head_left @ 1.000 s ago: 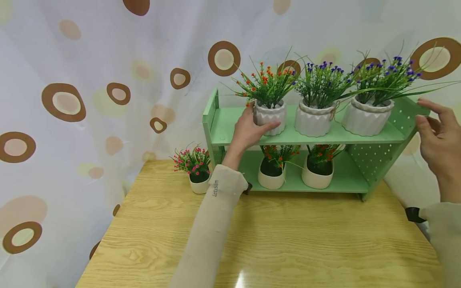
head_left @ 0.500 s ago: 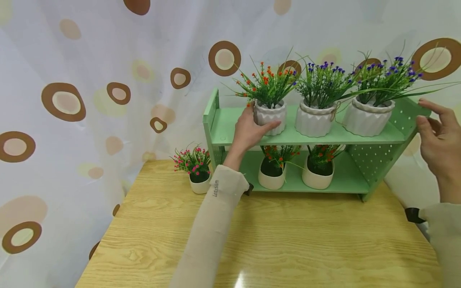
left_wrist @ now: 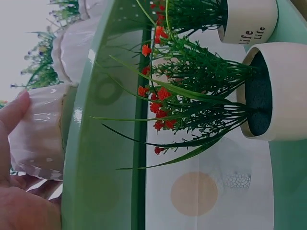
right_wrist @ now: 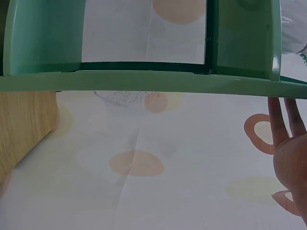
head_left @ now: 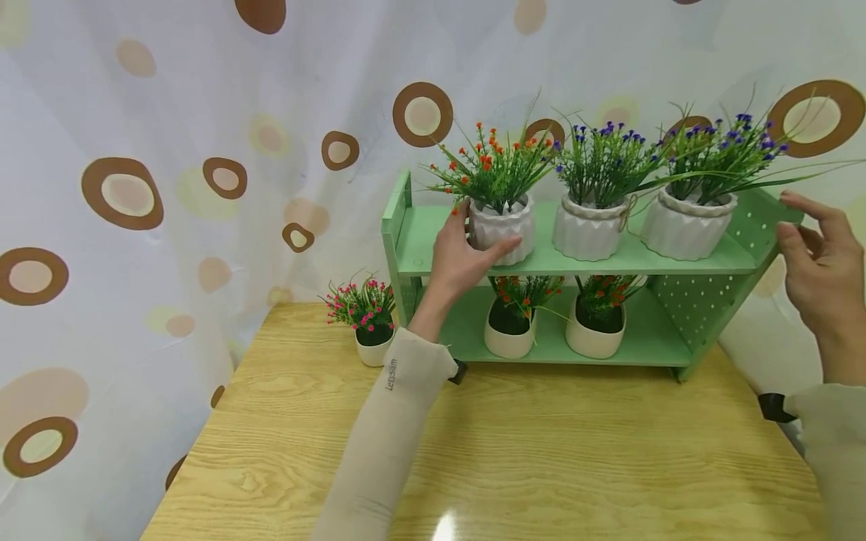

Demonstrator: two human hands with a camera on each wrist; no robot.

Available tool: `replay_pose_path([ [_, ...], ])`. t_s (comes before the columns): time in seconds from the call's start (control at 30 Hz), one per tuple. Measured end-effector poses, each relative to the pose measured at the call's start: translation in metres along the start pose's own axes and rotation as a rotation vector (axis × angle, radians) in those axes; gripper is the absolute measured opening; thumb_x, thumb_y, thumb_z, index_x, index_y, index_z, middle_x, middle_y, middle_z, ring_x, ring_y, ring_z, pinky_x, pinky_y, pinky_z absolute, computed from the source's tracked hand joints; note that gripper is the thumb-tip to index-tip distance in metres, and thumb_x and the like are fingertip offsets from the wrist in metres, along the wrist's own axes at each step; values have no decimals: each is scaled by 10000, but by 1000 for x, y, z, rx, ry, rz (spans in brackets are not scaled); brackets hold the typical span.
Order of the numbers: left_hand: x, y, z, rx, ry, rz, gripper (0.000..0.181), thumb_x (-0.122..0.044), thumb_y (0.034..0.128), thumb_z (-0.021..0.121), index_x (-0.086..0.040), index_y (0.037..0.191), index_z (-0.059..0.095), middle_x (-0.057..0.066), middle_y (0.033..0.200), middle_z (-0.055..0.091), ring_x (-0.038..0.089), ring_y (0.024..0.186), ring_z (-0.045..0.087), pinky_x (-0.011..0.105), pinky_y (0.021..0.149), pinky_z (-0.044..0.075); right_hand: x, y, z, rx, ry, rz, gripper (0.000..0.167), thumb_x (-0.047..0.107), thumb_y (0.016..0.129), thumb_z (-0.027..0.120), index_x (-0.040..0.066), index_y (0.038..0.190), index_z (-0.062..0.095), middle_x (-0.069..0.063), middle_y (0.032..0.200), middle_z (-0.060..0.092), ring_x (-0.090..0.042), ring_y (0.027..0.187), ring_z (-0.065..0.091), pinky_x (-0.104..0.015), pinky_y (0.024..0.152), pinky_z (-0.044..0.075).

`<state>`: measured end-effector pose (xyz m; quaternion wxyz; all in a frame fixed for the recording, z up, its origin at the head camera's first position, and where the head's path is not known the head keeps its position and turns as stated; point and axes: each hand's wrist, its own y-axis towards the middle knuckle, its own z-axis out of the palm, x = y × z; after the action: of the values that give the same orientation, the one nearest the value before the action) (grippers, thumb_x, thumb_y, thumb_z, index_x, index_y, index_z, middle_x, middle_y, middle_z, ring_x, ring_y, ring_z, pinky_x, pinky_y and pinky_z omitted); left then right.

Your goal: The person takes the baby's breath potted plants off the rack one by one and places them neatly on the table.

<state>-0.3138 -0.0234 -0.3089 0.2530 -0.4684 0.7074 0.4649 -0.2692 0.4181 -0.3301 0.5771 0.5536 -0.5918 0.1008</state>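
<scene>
My left hand (head_left: 462,252) grips a white ridged pot (head_left: 502,231) of orange flowers on the upper board of the green shelf (head_left: 433,259). Its thumb lies across the pot's front and its fingers go round the left side. In the left wrist view the hand (left_wrist: 21,201) holds that pot (left_wrist: 39,129) beside the board's edge; whether its base touches the board I cannot tell. At the shelf's right end panel (head_left: 758,225), my right hand (head_left: 825,278) rests thumb and fingertips near the upper corner. The right wrist view has two straight fingers (right_wrist: 278,124) against the panel's outer face.
Two white pots of purple flowers, a middle one (head_left: 587,231) and a right one (head_left: 688,225), share the upper board. Below stand two cream pots, one left (head_left: 510,342) and one right (head_left: 595,338). A pink-flowered pot (head_left: 373,349) sits on the wooden table (head_left: 575,443), left of the shelf.
My left hand and the orange-flowered pot have shifted slightly left and towards the board's front edge. The right hand keeps its place at the shelf's end panel; the head view tilts a little.
</scene>
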Motion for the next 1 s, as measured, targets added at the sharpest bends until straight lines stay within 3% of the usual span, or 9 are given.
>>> replay_pose_path([
  [0.2, 1, -20, -6, -15, -56, 22, 919, -414, 859, 836, -93, 1581, 366, 131, 1464, 534, 283, 1258, 642, 372, 976, 601, -1, -1, 0, 4, -13, -5, 435, 254, 1102, 473, 325, 1531, 497, 153, 1607, 412, -8, 1387, 484, -66, 1043, 422],
  [0.43, 3, -49, -18, -46, -113, 88, 810, -322, 822, 883, -91, 1481, 473, 172, 1332, 592, 319, 1164, 692, 382, 929, 622, 1, -2, 1, 5, -13, 7, 437, 251, 1103, 470, 333, 1532, 493, 168, 1596, 415, -1, 1386, 483, -41, 1008, 421],
  [0.6, 5, -71, -29, -84, -58, 129, 759, -311, 789, 905, -68, 1406, 534, 169, 1257, 656, 318, 1116, 703, 425, 921, 621, 1, -1, 2, -6, -26, 11, 434, 273, 1104, 467, 352, 1531, 490, 157, 1603, 421, 28, 1368, 490, -43, 1000, 413],
  [0.73, 9, -88, -38, -110, -22, 161, 662, -290, 770, 927, -51, 1287, 589, 150, 1160, 700, 309, 1001, 739, 433, 889, 625, 0, 0, 3, -10, -48, -23, 438, 286, 1107, 453, 346, 1541, 474, 149, 1616, 402, 13, 1377, 482, -70, 1017, 413],
  [0.87, 16, -101, -48, -131, 15, 189, 584, -278, 760, 936, -55, 1183, 600, 124, 1074, 706, 283, 987, 723, 429, 902, 616, -1, -1, 5, -11, -73, -50, 443, 292, 1113, 427, 343, 1552, 455, 155, 1628, 370, -5, 1393, 463, -99, 1034, 409],
  [1.0, 24, -114, -61, -156, 14, 234, 592, -238, 756, 935, -46, 1202, 596, 141, 1082, 714, 293, 1004, 727, 441, 906, 620, -3, -2, 6, -12, -92, -41, 446, 293, 1119, 403, 360, 1559, 438, 174, 1629, 351, -9, 1421, 437, -119, 1044, 404],
])
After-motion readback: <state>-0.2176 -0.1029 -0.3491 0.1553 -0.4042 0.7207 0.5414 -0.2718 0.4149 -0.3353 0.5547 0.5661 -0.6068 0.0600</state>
